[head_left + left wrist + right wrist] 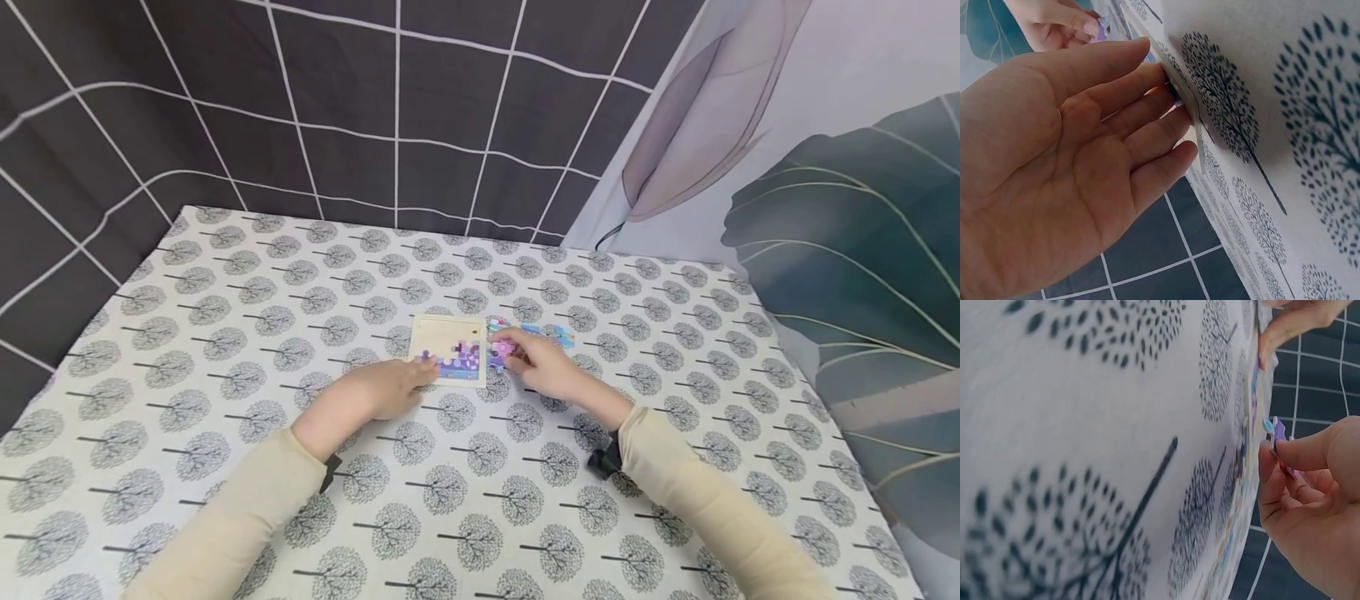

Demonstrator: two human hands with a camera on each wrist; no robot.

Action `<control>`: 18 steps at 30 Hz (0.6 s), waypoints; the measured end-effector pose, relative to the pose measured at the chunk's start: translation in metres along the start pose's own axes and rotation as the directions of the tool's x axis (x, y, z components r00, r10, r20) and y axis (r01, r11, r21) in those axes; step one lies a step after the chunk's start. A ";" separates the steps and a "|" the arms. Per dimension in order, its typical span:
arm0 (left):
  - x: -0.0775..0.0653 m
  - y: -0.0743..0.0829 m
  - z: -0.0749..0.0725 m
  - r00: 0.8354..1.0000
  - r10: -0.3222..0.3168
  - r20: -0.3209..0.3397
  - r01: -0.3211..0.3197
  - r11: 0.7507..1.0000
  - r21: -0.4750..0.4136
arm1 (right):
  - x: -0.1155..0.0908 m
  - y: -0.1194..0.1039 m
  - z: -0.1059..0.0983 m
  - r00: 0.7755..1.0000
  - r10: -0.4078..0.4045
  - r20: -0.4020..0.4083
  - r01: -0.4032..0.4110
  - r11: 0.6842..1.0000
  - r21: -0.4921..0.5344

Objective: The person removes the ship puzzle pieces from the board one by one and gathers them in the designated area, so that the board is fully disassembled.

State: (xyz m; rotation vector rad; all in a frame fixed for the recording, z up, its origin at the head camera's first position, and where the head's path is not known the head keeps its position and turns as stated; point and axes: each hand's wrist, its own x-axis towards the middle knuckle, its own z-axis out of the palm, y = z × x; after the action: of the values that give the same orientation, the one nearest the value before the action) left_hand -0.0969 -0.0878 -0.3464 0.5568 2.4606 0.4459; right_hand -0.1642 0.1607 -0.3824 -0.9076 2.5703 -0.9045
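A pale wooden puzzle tray (437, 332) lies on the table, its lower part filled with joined purple, pink and blue pieces (457, 364). My left hand (386, 390) rests its fingertips on the tray's lower left corner, fingers nearly straight, palm facing the wrist camera in the left wrist view. Between thumb and fingers, my right hand (551, 367) pinches a purple puzzle piece (1279, 432) just right of the tray. In the right wrist view this piece is held up on edge above the table, partly hidden by the fingers.
More colourful loose puzzle pieces (561, 336) lie right of the tray, partly behind the right hand. A white tablecloth (480, 454) with grey tree prints covers the table. At the back hangs a dark cloth (337, 83) with white grid lines, and a leaf-patterned curtain (847, 250) hangs at right.
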 end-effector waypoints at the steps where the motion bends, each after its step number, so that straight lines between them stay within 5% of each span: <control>1: 0.000 0.000 0.000 1.000 -0.002 0.002 0.003 1.000 -0.008 | -0.001 0.001 -0.002 1.000 0.004 -0.006 -0.004 1.000 -0.004; 18: 0.000 -0.001 0.000 1.000 0.012 -0.007 -0.013 0.999 -0.031 | -0.019 0.010 -0.024 0.998 -0.004 -0.066 0.003 1.000 -0.024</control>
State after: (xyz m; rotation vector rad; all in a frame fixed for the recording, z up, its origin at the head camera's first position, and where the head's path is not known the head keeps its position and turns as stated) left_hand -0.0976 -0.0886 -0.3470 0.5590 2.4542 0.4911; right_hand -0.1650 0.1899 -0.3695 -0.9035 2.6408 -0.9215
